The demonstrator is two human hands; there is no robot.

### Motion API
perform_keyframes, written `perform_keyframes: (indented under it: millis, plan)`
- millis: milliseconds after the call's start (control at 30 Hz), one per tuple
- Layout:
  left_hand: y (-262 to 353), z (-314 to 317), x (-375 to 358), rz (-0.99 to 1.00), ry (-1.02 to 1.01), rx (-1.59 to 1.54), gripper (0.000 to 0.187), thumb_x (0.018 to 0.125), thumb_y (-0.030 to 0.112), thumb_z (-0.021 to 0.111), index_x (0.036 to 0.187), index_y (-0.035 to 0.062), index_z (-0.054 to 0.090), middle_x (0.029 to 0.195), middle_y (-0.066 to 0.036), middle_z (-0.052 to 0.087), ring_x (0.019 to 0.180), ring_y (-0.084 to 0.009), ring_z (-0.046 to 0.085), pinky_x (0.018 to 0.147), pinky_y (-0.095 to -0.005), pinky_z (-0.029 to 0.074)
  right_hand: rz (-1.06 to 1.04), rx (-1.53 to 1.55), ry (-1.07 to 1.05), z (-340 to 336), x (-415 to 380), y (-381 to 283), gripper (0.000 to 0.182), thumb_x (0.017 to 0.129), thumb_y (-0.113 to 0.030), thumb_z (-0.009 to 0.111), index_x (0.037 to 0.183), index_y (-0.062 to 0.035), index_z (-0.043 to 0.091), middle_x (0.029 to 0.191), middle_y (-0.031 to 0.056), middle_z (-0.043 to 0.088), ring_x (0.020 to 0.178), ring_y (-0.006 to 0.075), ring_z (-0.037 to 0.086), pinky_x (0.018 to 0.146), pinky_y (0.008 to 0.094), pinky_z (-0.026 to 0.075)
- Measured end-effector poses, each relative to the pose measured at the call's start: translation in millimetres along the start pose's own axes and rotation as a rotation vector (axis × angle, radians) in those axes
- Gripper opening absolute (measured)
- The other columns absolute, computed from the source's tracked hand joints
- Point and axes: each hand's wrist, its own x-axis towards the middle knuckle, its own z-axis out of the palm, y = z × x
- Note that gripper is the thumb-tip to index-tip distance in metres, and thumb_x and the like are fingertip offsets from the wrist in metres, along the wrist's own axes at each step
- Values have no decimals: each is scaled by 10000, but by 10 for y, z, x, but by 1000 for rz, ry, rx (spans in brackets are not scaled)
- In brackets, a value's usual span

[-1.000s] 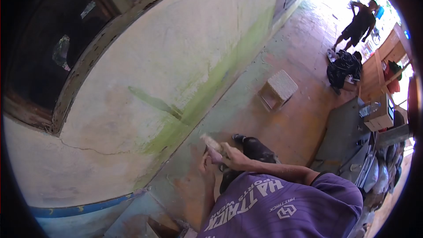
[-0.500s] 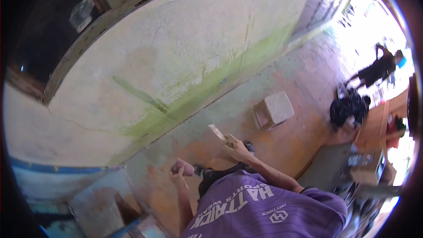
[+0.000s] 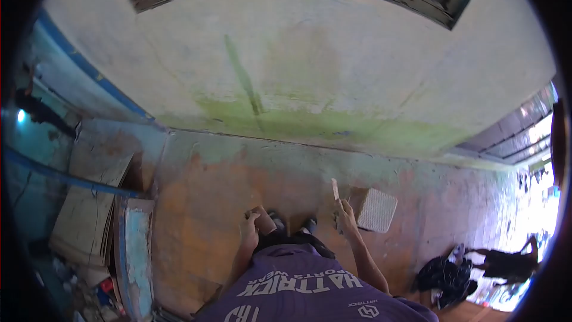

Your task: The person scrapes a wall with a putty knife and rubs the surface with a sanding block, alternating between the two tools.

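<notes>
My left hand (image 3: 249, 228), low in front of my body, is closed on a reddish-brown sheet (image 3: 264, 220) that looks like sandpaper. Its thumb lies over the near edge of the sheet. To the right, my right hand (image 3: 346, 217) grips a putty knife (image 3: 335, 189) whose pale, stained blade points up toward the wall. The hand hides the handle. The wall (image 3: 333, 77) facing me is off-white with patchy green paint lower down and a darker green streak. Both hands are apart from it.
A woven-topped stool (image 3: 379, 210) stands on the floor just right of my right hand. Brown boards (image 3: 83, 220) lean at the left beside a blue-edged partition (image 3: 138, 244). Two people (image 3: 447, 277) are at the lower right, near the bright opening.
My view has turned left, so the wall now lies straight ahead and the left-hand room shows. Both hands keep hold of their things, and the putty knife now points more upright.
</notes>
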Motion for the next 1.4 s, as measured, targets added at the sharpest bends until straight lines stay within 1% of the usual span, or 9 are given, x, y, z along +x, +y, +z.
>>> perform_keyframes:
  millis: [67,133,200,300,533,800,933,1067,1400]
  plan:
    - [127,82,-141,-42,-89,-53,198,827,95,697,1007,76,616,940,-44,623,869,-159,650,785,-302,523,-9,-51,-10,-15,27,-6,327,1070,-417,470,944,-117,496,672,-16,482,454,77,464,382,261,385]
    - [115,28,-160,482,-142,426,181,840,81,681,1009,74,618,963,-56,641,870,-170,662,789,-298,528,5,-48,3,29,-23,-101,294,1060,-365,497,925,-104,504,662,-19,489,455,78,476,383,260,388]
    - [89,29,-29,573,-190,422,184,846,59,659,1026,63,619,994,-70,660,891,-188,672,806,-308,539,-28,-53,-5,66,-75,-141,258,1042,-327,519,930,-95,509,662,-20,493,461,77,482,386,263,391]
    - [113,10,353,26,-296,-281,227,846,14,617,1072,33,621,1053,-92,688,953,-229,684,848,-346,563,-68,-60,-30,89,8,-102,181,1001,-247,550,940,-79,520,666,-16,501,467,79,491,389,265,395]
    - [500,353,567,-65,-364,-663,296,849,-12,598,1142,17,623,1116,-104,694,1064,-248,665,954,-371,539,-104,-157,36,182,333,-205,89,921,-134,597,937,-66,542,682,-6,514,469,93,502,397,265,402]
    - [1951,1052,1451,72,-546,-489,405,957,99,640,1339,7,546,1356,-98,603,1255,-223,570,1086,-341,442,-54,-23,197,767,635,-838,158,943,-209,605,925,-58,561,690,-1,521,467,99,494,405,256,397]
    - [2929,1571,2467,515,-245,-176,463,1015,130,574,1441,-13,460,1510,-129,480,1405,-217,435,1185,-320,293,-97,20,208,1108,875,-1001,207,937,-225,608,997,-29,586,721,5,543,521,97,540,462,278,448]
    - [4453,2802,2044,1621,-259,352,480,1071,125,406,1507,-66,345,1598,-211,334,1484,-295,334,1221,-385,241,-85,80,285,1403,941,-1191,244,946,-247,621,1011,-15,584,725,5,537,513,96,530,460,282,448]
    - [3748,3666,3711,2109,-58,1066,544,886,-24,474,1430,4,487,1497,-237,447,1398,-522,364,1142,-632,322,-11,235,551,1615,946,-753,204,958,-239,632,958,-40,584,679,1,543,491,97,525,439,265,415]
